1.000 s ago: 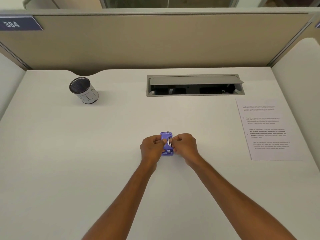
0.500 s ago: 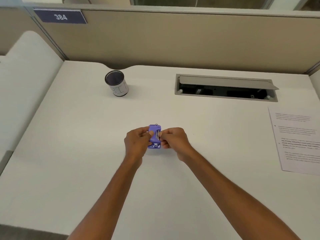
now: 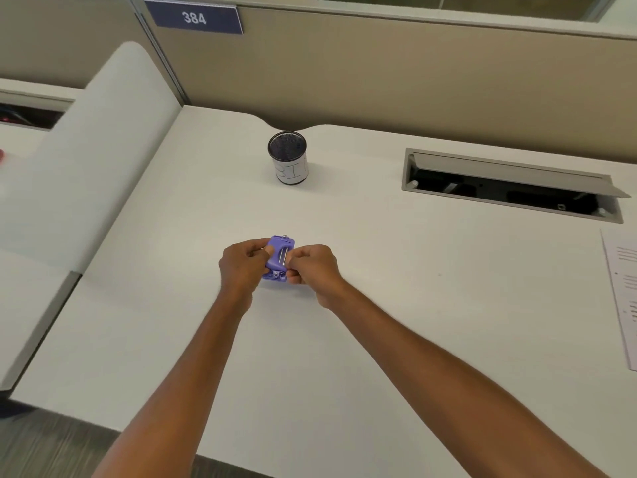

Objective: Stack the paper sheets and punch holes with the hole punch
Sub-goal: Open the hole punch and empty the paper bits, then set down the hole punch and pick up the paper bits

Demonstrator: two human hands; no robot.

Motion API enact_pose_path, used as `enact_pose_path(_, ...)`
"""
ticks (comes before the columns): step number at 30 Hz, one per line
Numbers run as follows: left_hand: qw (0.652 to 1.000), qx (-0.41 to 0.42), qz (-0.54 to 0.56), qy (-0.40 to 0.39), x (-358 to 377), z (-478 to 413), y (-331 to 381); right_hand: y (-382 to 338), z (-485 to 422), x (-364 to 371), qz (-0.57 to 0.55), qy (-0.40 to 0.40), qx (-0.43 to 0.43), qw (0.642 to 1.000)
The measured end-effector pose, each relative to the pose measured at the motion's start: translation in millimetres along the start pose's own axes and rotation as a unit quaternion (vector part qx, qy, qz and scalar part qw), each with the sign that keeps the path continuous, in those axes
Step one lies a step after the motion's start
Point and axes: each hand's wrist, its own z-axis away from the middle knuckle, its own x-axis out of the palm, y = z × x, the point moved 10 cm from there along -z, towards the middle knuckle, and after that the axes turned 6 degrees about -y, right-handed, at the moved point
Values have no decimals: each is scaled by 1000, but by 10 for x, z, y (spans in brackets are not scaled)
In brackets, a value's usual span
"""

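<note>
A small purple hole punch (image 3: 280, 254) with metal bars on top sits on the white desk (image 3: 379, 305), near its middle. My left hand (image 3: 243, 267) grips its left side, thumb on top. My right hand (image 3: 312, 269) grips its right side, fingers curled against it. Printed paper sheets (image 3: 624, 298) lie flat at the far right edge of the view, mostly cut off, well apart from both hands.
A black mesh pen cup (image 3: 289, 162) with a white label stands behind the punch. An open grey cable hatch (image 3: 510, 186) is sunk into the desk at the back right. A beige partition (image 3: 379, 74) bounds the back; a white divider (image 3: 86, 167) bounds the left.
The view has swung to the left, so the paper sheets have slid to the right edge of the picture. Both hands stay closed on the hole punch at the same spot.
</note>
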Motion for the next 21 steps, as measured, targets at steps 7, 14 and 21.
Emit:
enact_pose_path(7, 999, -17, 11, -25, -107, -195, -165, 60, -164, 193, 44, 29, 15, 999)
enact_pose_path(14, 999, -22, 7, -33, -116, -270, -261, 107, -235, 245, 56, 31, 19, 998)
enact_pose_path(21, 994, 1, -88, 72, -282, -148, -152, 120, -113, 105, 16, 38, 11, 999)
